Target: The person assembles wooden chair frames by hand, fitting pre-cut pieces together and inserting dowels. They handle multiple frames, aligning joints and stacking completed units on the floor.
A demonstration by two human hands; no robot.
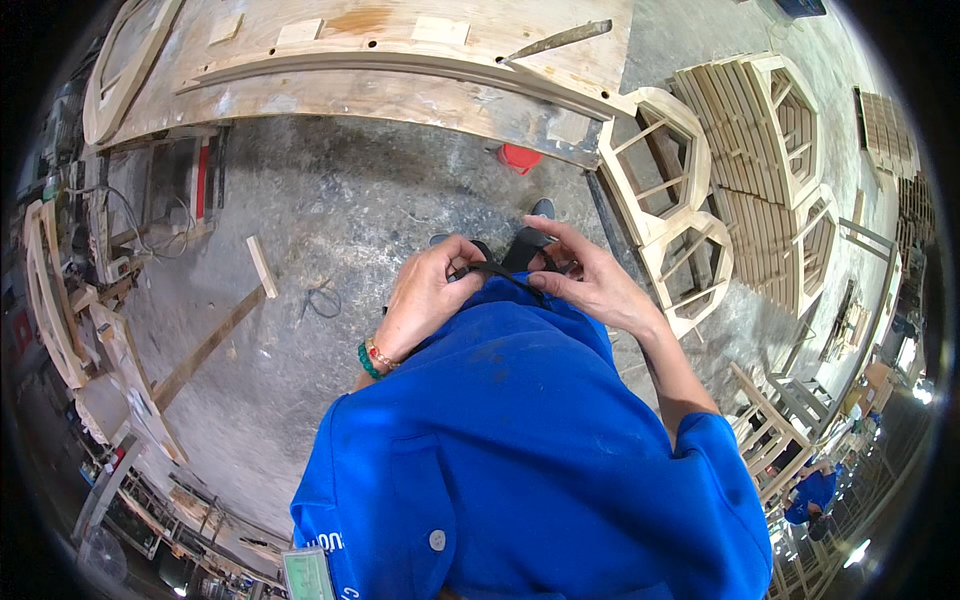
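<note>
At my waist, in front of the blue shirt [530,400], both hands are on a thin black strap [488,267]. My left hand [422,290], a green beaded bracelet [368,362] on its wrist, is closed with thumb and forefinger pinching one end. Across from it, my right hand [597,283] curls its thumb and fingers about the other side, one finger lifted. A wider dark piece [525,248] shows between the hands; I cannot make out what it is. Folds of the shirt hem lie just under the strap.
Ahead is a wooden workbench [330,95] with a wooden stick [560,40] on it. A red bucket [520,158] stands beneath its edge. Stacked octagonal wooden frames [745,150] are at right. A T-shaped wooden piece [220,335] lies at left. A person in blue [812,492] is far right.
</note>
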